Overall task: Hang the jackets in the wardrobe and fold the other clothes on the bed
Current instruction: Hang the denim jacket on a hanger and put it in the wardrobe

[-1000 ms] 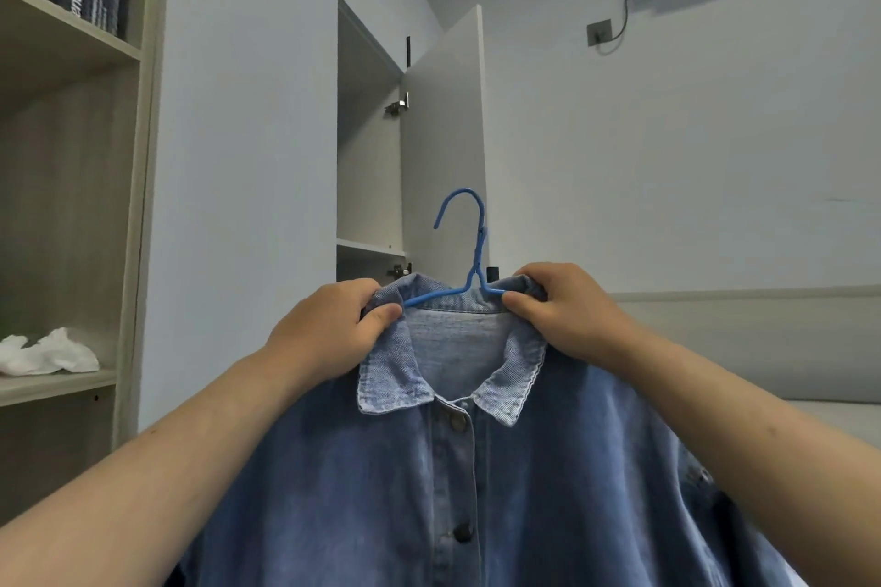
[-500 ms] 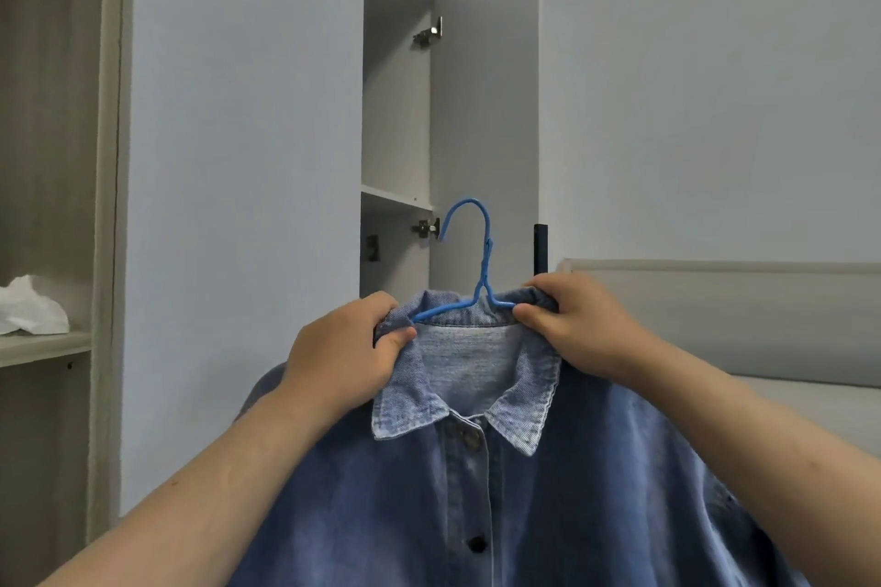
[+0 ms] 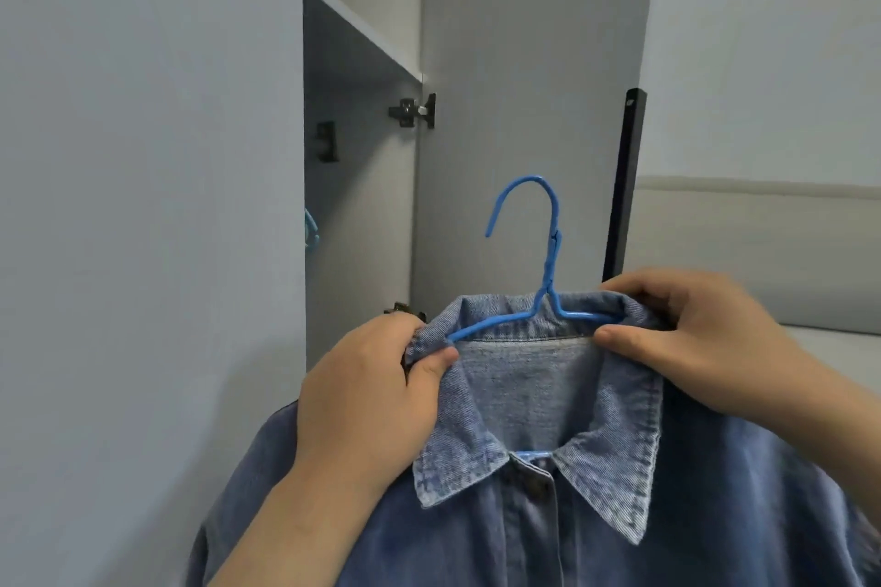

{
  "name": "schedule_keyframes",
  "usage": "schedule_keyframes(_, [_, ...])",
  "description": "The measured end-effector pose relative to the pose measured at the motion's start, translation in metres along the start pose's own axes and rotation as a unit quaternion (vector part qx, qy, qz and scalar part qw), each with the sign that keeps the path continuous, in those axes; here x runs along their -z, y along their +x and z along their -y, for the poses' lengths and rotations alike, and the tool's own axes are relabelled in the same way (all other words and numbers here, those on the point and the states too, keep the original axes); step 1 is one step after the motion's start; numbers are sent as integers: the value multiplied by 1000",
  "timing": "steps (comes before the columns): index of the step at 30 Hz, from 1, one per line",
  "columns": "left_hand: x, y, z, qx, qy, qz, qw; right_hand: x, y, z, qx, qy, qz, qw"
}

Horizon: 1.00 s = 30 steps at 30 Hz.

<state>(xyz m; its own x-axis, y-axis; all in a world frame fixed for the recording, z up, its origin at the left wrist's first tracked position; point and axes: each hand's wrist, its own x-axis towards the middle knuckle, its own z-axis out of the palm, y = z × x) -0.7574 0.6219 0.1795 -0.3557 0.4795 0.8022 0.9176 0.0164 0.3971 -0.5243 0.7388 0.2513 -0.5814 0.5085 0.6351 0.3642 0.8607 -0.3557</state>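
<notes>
A blue denim jacket (image 3: 548, 515) hangs on a blue wire hanger (image 3: 546, 253) in front of me, its hook standing upright above the collar. My left hand (image 3: 372, 400) pinches the left side of the collar together with the hanger arm. At the right side of the collar, my right hand (image 3: 686, 329) grips the denim over the hanger's other arm. Behind the hook is the open wardrobe (image 3: 357, 186), its compartment to the left of the hook. The jacket's lower part runs out of view.
The open wardrobe door (image 3: 524, 110) stands straight behind the hanger, with a black handle strip (image 3: 627, 186) on its edge. A closed white wardrobe panel (image 3: 143, 205) fills the left. A light blue hanger (image 3: 311, 229) peeks from inside the wardrobe. The bed headboard (image 3: 763, 243) is at right.
I have come closer to the open wardrobe, which now fills more of the view; the shelves at left have gone out of sight. Both hands keep the same hold on the collar.
</notes>
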Motion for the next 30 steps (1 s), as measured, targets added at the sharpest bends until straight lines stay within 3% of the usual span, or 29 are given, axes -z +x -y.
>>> schedule_keyframes(6, [-37,42,24,48,-39,67,996,-18,44,-28,-91,20,23,995])
schedule_keyframes(14, [-18,109,-15,127,-62,183,973,30,84,-17,-199,40,78,976])
schedule_keyframes(18, [10,141,-33,192,-85,262,942,68,106,10,-203,74,152,964])
schedule_keyframes(22, [39,183,-49,205,-78,272,937,109,140,27,-199,92,198,955])
schedule_keyframes(25, [57,210,-60,209,-87,272,935,134,153,39,-212,115,203,949])
schedule_keyframes(30, [69,235,-81,199,-90,276,936,157,163,54,-198,27,172,965])
